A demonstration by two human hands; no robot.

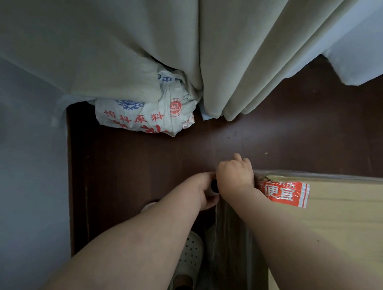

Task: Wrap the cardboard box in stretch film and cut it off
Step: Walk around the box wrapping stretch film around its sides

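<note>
Head view: the box [344, 221] stands on the dark floor [136, 162] at the right, its top and near side covered in film [241, 246]. The left hand [204, 191] curls its grip round the roll [214, 188] at the box's near corner. The right hand [235, 173] bends over that corner, apparently pinching film, though its fingertips are hidden. A printed sack [146, 113] lies under the curtain [150, 33].
</note>
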